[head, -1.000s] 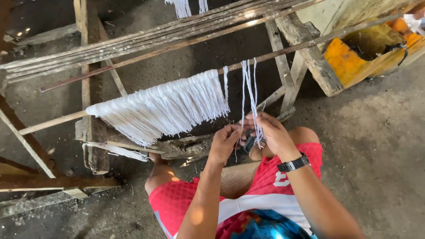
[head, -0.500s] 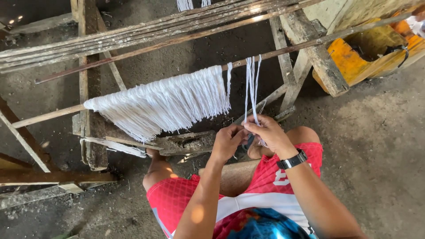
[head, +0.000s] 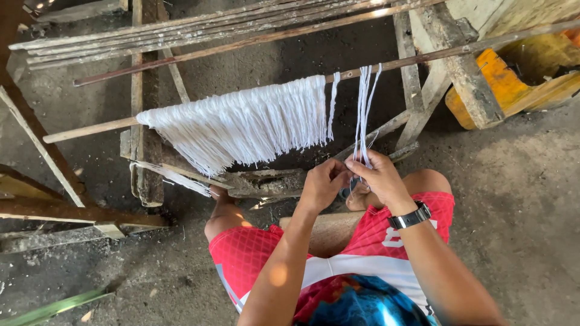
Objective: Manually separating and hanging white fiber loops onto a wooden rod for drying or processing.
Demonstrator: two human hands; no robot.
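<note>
Left hand (head: pixel 323 184) and right hand (head: pixel 379 178) meet, fingers pinched shut on thin white hanging strings (head: pixel 364 102). Strings run straight up from hands to long brown wooden pole (head: pixel 241 96). Both hands equally near. Big white string bunch (head: pixel 241 124) hangs left.

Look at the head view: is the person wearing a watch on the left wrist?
No. The black watch sits on the right wrist, behind the right hand; the left hand has a bare wrist.
</note>
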